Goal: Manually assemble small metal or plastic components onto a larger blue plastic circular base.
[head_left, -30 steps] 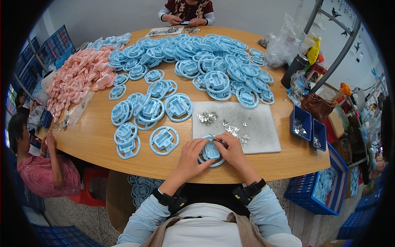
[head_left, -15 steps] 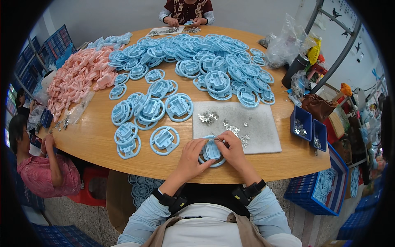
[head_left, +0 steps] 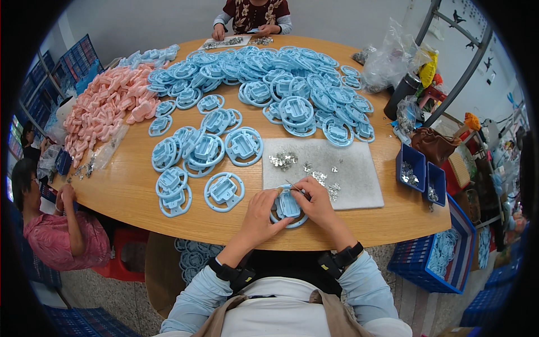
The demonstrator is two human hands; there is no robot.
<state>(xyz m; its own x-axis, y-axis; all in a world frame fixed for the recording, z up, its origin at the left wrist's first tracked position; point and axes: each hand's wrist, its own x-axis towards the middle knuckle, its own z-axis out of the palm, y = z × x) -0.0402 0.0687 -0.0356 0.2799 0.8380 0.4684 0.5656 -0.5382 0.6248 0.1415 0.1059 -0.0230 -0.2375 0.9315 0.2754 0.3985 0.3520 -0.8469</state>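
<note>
A light-blue round plastic part point(head_left: 288, 205), a ring with a boxy middle, lies at the table's front edge. My left hand point(head_left: 261, 216) is closed on its left side, fingers on the upper rim and thumb along the lower edge. In my right hand point(head_left: 316, 203) a thin pointed metal tool point(head_left: 291, 185), tweezers-like, is pinched above the part's top. The fingers hide its far end and whatever it touches. Just beyond the hands, small silvery metal pieces point(head_left: 283, 161) lie in piles on a pale foam mat point(head_left: 359, 182).
Loose blue ring parts point(head_left: 224, 192) lie to the left, before a large blue heap point(head_left: 269, 64) and a pink heap point(head_left: 109, 104). Small blue bins point(head_left: 411, 168) hold metal pieces at the right edge. One co-worker point(head_left: 255, 17) sits opposite, another point(head_left: 67, 236) at left.
My right hand and the thin tool have shifted slightly up and left over the part. My left hand keeps its hold. The co-worker opposite has moved a hand left over the metal pieces.
</note>
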